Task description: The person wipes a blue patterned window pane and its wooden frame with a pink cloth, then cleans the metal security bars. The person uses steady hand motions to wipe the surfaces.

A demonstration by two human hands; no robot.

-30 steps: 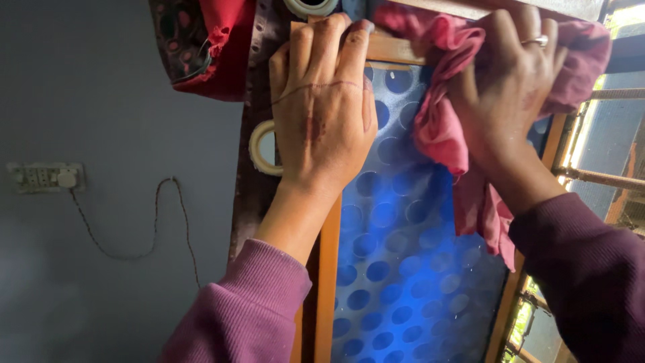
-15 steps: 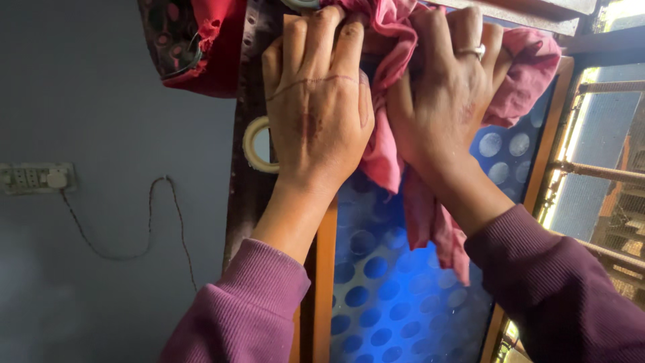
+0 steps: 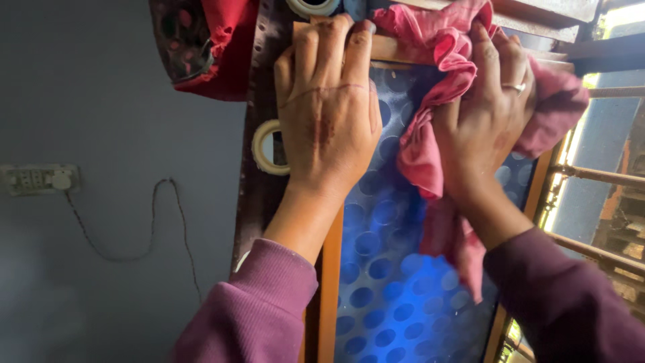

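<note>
Bunched pink cotton cloth [image 3: 437, 101] pressed against the top of the blue dimpled glass pane [image 3: 396, 282], just under the wooden frame rail [image 3: 396, 48]. Right hand [image 3: 487, 124] clenched around it, fingers curled tight, 1 ring showing. Left hand [image 3: 329, 111] flat, fingers together, bracing the frame corner. Best kept: firm flat pressure, short overlapping strokes into the corner, loose tail gathered clear. Tape roll [image 3: 269, 148] hanging just left.

left hand [image 3: 327, 111] flat on window frame [image 3: 327, 282], fingertips at its top corner | right hand [image 3: 485, 114] just right of it, pressing cloth [image 3: 430, 144] onto glass pane [image 3: 396, 289] (cloth's tail hangs below the wrist) | tape roll [image 3: 267, 146] left of frame | wall socket [image 3: 40, 179] far left
</note>
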